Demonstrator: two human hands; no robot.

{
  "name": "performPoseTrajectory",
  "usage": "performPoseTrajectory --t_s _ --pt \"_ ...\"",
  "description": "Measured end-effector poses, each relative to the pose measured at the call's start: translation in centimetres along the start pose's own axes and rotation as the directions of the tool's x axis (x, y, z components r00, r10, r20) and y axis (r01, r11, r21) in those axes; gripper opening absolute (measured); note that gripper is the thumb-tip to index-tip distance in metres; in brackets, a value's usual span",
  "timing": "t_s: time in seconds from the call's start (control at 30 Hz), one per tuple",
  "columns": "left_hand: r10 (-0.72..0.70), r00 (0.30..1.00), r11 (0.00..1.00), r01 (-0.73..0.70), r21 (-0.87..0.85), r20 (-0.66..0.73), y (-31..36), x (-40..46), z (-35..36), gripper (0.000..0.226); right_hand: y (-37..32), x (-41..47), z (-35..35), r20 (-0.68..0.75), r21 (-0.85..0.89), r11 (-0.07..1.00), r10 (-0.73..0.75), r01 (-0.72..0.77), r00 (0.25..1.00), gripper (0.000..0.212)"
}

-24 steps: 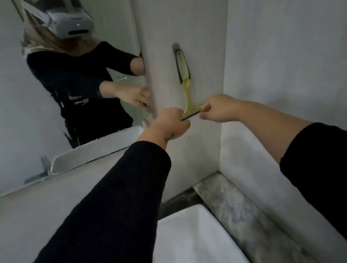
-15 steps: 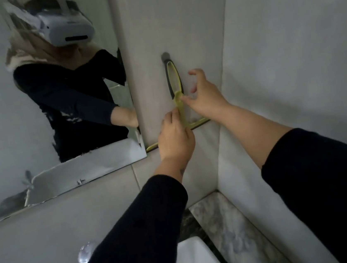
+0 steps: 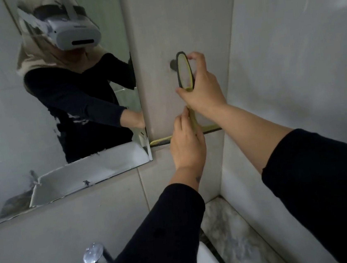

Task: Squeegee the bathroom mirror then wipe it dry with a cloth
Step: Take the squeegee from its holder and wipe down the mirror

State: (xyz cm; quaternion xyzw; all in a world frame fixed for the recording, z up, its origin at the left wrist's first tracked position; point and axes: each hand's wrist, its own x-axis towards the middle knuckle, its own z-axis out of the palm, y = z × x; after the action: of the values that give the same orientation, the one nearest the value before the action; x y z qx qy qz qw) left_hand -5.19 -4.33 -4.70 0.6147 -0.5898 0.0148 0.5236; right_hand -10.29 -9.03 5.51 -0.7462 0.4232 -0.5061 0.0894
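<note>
A yellow-green squeegee [image 3: 183, 72] with a black-edged loop handle hangs against the tiled wall from a dark hook [image 3: 173, 64], right of the mirror [image 3: 4, 120]. Its blade [image 3: 159, 141] lies level at the bottom, close to the mirror's lower right corner. My right hand [image 3: 201, 86] is wrapped around the loop handle, fingers curled over its top. My left hand [image 3: 188, 143] pinches the thin stem just above the blade. No cloth is in view.
The mirror reflects a person in a black top with a white headset. A chrome tap [image 3: 95, 259] stands at the bottom left, a white basin rim [image 3: 206, 259] beside it. A marbled ledge [image 3: 240, 232] runs along the right wall's foot.
My right hand has slid up from the blade's end to the loop handle and closed on it. My left hand moved from the blade up to the stem. The view has dropped.
</note>
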Motion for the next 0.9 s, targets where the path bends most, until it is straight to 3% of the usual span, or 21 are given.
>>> performPoseTrajectory --t_s 0.33,0.43,0.53,0.67,0.73,0.9 --pt "0.014 0.999 0.998 -0.017 -0.058 -0.052 4.9 -1.8 -6.1 0.035 -6.1 -2.8 -5.1 -0.036 -0.083 0.996 0.016 -0.019 0.999 0.064" --pt "0.033 0.999 0.999 -0.034 -0.008 -0.042 5.2 -1.7 -8.7 0.037 -8.0 -3.5 -6.4 -0.024 -0.285 0.959 -0.016 0.008 1.000 0.075" --pt "0.091 0.995 0.995 -0.089 0.033 -0.040 4.9 -1.2 -11.7 0.037 -10.2 -4.5 -7.8 0.031 -0.642 0.743 -0.224 0.191 0.974 0.075" --pt "0.187 0.981 0.973 -0.179 0.146 -0.045 4.3 -0.5 -16.4 0.040 -12.3 -4.5 -8.4 0.347 -0.788 0.324 -0.470 0.524 0.812 0.066" --pt "0.245 0.968 0.952 -0.230 0.201 -0.053 4.0 -0.2 -18.9 0.040 -13.9 -4.2 -8.1 0.374 -0.777 0.272 -0.526 0.568 0.764 0.054" --pt "0.335 0.938 0.891 -0.284 0.354 -0.092 3.7 1.4 -26.1 0.040 -19.3 -2.7 -7.4 0.338 -0.668 0.295 -0.697 0.683 0.632 0.024"
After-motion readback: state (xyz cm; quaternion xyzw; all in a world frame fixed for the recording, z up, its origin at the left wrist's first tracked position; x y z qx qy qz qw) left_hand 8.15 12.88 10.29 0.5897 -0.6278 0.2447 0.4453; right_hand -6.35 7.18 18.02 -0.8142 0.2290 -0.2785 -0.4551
